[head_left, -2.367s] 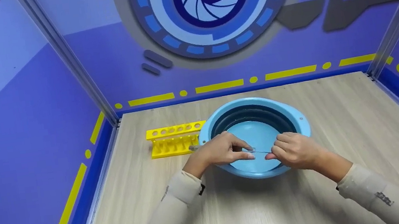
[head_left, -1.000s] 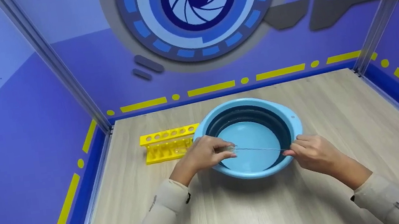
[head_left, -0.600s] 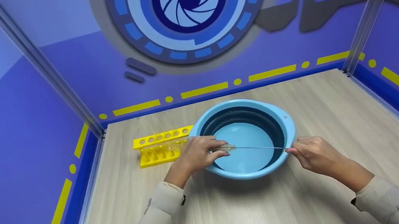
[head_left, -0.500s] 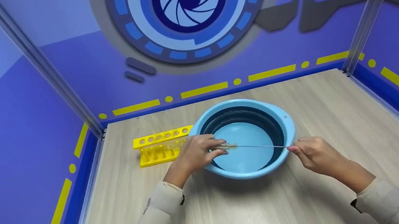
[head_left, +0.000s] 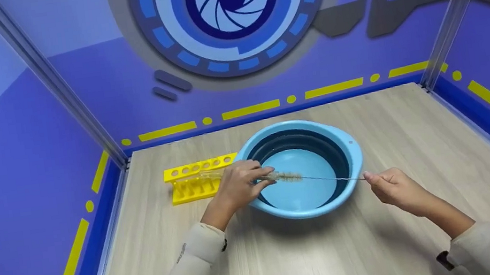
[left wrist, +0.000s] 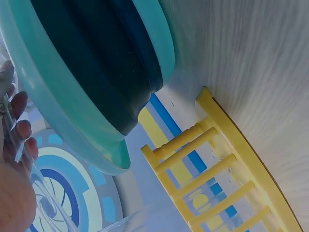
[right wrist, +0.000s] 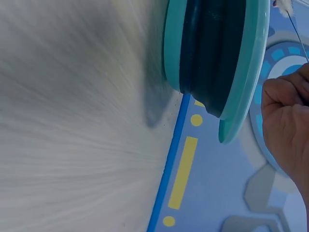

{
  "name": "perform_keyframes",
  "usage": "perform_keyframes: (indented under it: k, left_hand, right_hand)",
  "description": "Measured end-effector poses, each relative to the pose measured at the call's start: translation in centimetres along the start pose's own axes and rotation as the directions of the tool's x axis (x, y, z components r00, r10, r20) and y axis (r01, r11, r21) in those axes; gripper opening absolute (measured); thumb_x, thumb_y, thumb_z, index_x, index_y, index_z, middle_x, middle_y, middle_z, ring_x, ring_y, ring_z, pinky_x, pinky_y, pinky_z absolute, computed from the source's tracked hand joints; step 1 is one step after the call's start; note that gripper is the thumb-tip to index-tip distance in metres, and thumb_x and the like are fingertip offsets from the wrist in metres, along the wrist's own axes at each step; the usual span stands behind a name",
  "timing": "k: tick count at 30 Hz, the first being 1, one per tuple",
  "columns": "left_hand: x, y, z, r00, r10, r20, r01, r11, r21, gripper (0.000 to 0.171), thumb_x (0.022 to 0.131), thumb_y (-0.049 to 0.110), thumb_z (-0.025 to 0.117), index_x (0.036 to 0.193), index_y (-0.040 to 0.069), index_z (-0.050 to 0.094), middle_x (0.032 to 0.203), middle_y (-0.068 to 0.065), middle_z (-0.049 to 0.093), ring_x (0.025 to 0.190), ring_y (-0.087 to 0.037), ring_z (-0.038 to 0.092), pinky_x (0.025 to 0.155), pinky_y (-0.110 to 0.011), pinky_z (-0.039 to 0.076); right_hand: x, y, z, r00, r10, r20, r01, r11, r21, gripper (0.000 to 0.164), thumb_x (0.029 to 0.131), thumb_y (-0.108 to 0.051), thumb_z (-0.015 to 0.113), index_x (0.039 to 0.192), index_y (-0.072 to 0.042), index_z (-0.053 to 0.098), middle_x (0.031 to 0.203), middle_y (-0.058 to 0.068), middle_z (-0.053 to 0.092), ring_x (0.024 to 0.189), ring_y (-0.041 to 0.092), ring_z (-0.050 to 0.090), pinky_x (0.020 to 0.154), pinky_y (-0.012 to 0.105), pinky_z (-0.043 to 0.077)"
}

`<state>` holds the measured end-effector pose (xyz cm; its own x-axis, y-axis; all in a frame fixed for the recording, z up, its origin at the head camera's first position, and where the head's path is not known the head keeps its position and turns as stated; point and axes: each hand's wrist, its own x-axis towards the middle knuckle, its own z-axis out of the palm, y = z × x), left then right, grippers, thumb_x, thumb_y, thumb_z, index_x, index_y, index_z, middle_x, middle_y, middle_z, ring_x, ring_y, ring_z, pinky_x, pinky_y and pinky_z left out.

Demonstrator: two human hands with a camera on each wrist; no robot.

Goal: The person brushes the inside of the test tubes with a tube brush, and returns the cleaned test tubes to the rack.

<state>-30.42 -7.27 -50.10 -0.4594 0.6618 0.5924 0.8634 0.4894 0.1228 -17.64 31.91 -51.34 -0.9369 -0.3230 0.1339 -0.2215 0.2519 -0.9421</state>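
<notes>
Above the left side of the blue basin (head_left: 356,153), my left hand (head_left: 241,183) grips a clear test tube (head_left: 209,175) that lies nearly level. Its closed end sticks out leftward past the hand, over the yellow rack. A test tube brush (head_left: 289,177) shows its tan bristles at the tube's mouth, on the right of my left fingers; how much stays inside the tube is hidden. The brush's thin wire runs right across the basin to my right hand (head_left: 393,186), which pinches its end just past the rim. In the right wrist view, the wire (right wrist: 297,30) slants down to the curled fingers.
A yellow test tube rack (head_left: 192,189) with a row of holes stands left of the basin, close to its rim. The wooden table (head_left: 290,264) is bounded by blue panels (head_left: 78,93) at the back and sides.
My right hand has moved right, drawing the brush along, so its bristles now show outside the tube's mouth. My left hand has shifted left with the tube, whose closed end came into sight.
</notes>
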Motion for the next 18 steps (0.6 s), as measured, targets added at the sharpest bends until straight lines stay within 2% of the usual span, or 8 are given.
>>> perform_keyframes:
  k: [3,7,9,11,13,14,16,18]
  left_hand:
    - [-0.1,0.0,-0.2,1.000,-0.004,0.012,0.003,1.000,0.010,0.030,0.095,0.040,0.081,0.121,0.026,0.083,0.083,0.005,0.072,0.069,-0.013,0.058,0.063,-0.023,0.047]
    - [0.1,0.3,-0.5,0.998,-0.027,0.050,0.028,0.999,-0.026,0.029,0.097,0.043,0.078,0.121,0.026,0.083,0.079,0.005,0.071,0.066,-0.011,0.056,0.060,-0.019,0.039]
    - [0.0,0.2,-0.7,0.995,-0.050,0.088,0.055,0.997,-0.058,0.030,0.098,0.044,0.077,0.120,0.026,0.083,0.079,0.005,0.072,0.063,-0.009,0.054,0.057,-0.018,0.036]
    - [-0.1,0.1,-0.9,0.986,-0.085,0.144,0.099,0.990,-0.097,0.031,0.098,0.045,0.076,0.121,0.026,0.083,0.083,0.006,0.076,0.060,-0.007,0.053,0.054,-0.018,0.035]
    - [-0.1,-0.1,-1.1,0.970,-0.121,0.209,0.153,0.977,-0.146,0.032,0.099,0.047,0.075,0.122,0.025,0.083,0.091,0.006,0.080,0.059,-0.005,0.051,0.054,-0.018,0.036]
    - [-0.1,-0.1,-1.1,0.960,-0.138,0.244,0.184,0.967,-0.176,0.033,0.099,0.048,0.074,0.121,0.025,0.083,0.095,0.006,0.082,0.059,-0.004,0.051,0.054,-0.018,0.037]
    - [0.2,-0.1,-1.4,0.937,-0.166,0.307,0.241,0.945,-0.222,0.035,0.100,0.051,0.072,0.121,0.024,0.082,0.097,0.006,0.082,0.060,-0.004,0.050,0.057,-0.019,0.038]
    - [0.6,0.0,-1.6,0.918,-0.177,0.356,0.279,0.924,-0.260,0.036,0.101,0.053,0.070,0.118,0.023,0.083,0.090,0.005,0.079,0.061,-0.004,0.049,0.059,-0.021,0.038]
  right_hand:
    - [0.1,0.0,-0.4,0.998,0.050,0.050,-0.052,0.998,0.048,0.061,0.117,-0.018,0.039,0.061,0.004,0.029,0.057,0.020,0.021,0.048,0.022,0.017,0.042,0.031,0.016]
    - [0.0,0.0,-0.7,0.999,0.031,-0.022,-0.032,0.998,-0.056,0.061,0.116,-0.018,0.043,0.059,0.002,0.035,0.052,0.008,0.027,0.047,0.006,0.023,0.042,0.027,0.017]
    - [0.0,0.5,-0.7,0.995,-0.049,-0.087,0.034,0.986,-0.165,0.058,0.114,-0.013,0.047,0.057,-0.003,0.041,0.051,0.000,0.033,0.048,-0.002,0.028,0.042,0.024,0.020]
    - [0.2,1.1,-0.6,0.967,-0.213,-0.137,0.160,0.932,-0.326,0.054,0.109,-0.005,0.054,0.056,-0.009,0.047,0.050,-0.006,0.038,0.050,-0.007,0.031,0.043,0.019,0.026]
    - [0.6,1.9,-0.7,0.892,-0.426,-0.152,0.310,0.821,-0.480,0.048,0.106,-0.002,0.060,0.059,-0.012,0.054,0.052,-0.007,0.042,0.053,-0.008,0.034,0.046,0.017,0.032]
    - [0.8,2.2,-0.9,0.834,-0.532,-0.144,0.376,0.741,-0.557,0.047,0.107,-0.004,0.060,0.060,-0.012,0.055,0.053,-0.007,0.042,0.055,-0.007,0.034,0.047,0.017,0.033]
    - [1.3,2.5,-1.3,0.695,-0.712,-0.101,0.465,0.552,-0.692,0.048,0.110,-0.014,0.059,0.062,-0.012,0.055,0.055,-0.005,0.041,0.057,-0.005,0.033,0.048,0.017,0.032]
    - [1.7,2.3,-1.8,0.559,-0.828,-0.043,0.508,0.382,-0.772,0.052,0.113,-0.028,0.055,0.063,-0.011,0.053,0.057,-0.005,0.038,0.056,0.000,0.031,0.047,0.018,0.028]
